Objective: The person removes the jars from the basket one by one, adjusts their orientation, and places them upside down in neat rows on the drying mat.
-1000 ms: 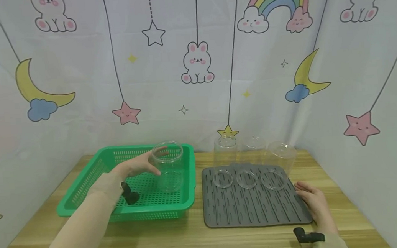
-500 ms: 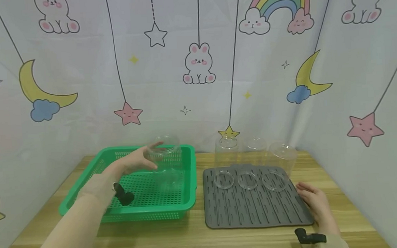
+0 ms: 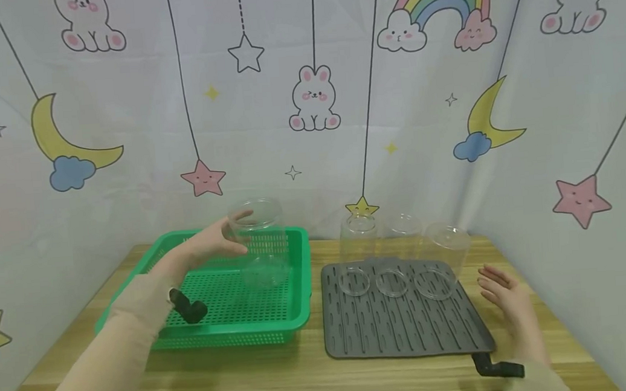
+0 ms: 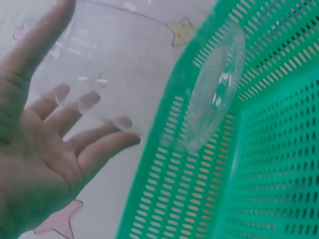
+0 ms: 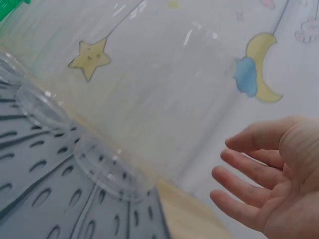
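My left hand (image 3: 215, 240) holds a clear plastic jar (image 3: 263, 250) by its upper part, thumb on the near side and fingers round the far side. Upright, the jar hangs over the right part of the green basket (image 3: 213, 331). In the left wrist view, the jar's round base (image 4: 218, 94) overlaps the basket wall, and the fingers show through its side. My right hand (image 3: 511, 300) hovers at the right of the grey ridged mat (image 3: 405, 337), fingers loosely extended, holding nothing. Three clear jars stand in a row on the mat's back half: left (image 3: 358, 256), middle (image 3: 403, 250), right (image 3: 443, 262).
The basket and mat lie side by side on a wood-grain table (image 3: 250, 384), with a narrow strip of tabletop between them. A white curtain (image 3: 266, 144) printed with rabbits, stars and moons hangs close behind and on both sides.
My left hand has raised the jar upward from low inside the basket. My right hand has come off the mat's right edge, moving up and to the right.
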Tool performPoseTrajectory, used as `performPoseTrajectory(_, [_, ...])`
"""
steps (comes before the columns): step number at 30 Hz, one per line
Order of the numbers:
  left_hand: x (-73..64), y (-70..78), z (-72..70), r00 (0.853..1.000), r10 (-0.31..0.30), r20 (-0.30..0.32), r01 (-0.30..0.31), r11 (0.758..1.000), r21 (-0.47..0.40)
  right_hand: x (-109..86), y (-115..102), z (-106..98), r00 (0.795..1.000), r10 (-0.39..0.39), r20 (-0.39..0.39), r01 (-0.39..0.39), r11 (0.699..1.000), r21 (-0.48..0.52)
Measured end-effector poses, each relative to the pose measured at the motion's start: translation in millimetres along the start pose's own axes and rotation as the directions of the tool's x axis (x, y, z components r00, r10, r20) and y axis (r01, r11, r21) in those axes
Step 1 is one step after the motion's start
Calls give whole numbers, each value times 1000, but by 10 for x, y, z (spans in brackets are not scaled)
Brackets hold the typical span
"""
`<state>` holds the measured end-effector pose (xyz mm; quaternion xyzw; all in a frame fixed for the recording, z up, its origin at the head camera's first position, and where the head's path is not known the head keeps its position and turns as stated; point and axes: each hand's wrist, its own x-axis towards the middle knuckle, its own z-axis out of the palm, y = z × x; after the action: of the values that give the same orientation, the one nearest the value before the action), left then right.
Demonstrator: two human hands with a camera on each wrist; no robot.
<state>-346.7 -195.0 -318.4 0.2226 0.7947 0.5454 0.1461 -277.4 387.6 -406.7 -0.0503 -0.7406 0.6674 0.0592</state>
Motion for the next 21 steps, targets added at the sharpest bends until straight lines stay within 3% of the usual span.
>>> performPoseTrajectory(4, [-24, 192, 62, 995, -41, -87, 47, 997, 65, -50, -182, 16, 986, -167, -13, 168, 985, 28])
performPoseTrajectory(8, [-48, 381, 144, 987, -60, -150, 83, 986, 148, -95, -366, 62, 963, -270, 5, 270, 962, 28])
performPoseTrajectory(21, [-102, 857, 552, 975, 15, -223, 65, 936, 347, -260, -759, 412, 924, -372, 88, 376, 925, -45])
